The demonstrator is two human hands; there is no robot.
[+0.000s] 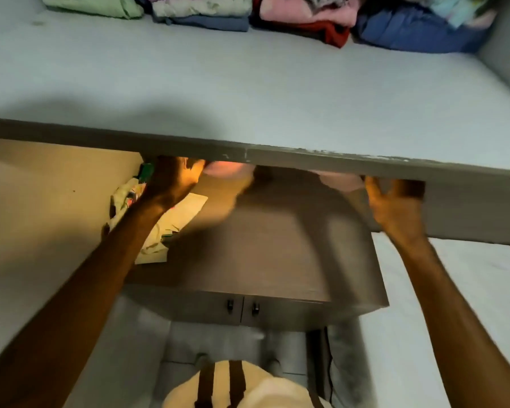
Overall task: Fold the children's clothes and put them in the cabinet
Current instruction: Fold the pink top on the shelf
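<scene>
A pink garment (pixel 227 169) is stretched between my two hands just under the front edge of the grey cabinet shelf (pixel 306 160), which hides most of it. My left hand (pixel 174 184) grips its left end. My right hand (pixel 395 201) holds the right end of the pink garment, with the fingertips tucked beneath the shelf edge. Both hands are blurred. Folded clothes lie in a row at the back of the upper shelf: a green piece (pixel 95 5), a pink and red stack (pixel 306 16) and a blue stack (pixel 409 33).
Below my hands is a brown lower surface (pixel 262 245) with a patterned cloth and a pale sheet (pixel 159 225) at its left. Under it are two small doors with dark handles (pixel 242 307). The cabinet side wall (pixel 507 54) rises at the right.
</scene>
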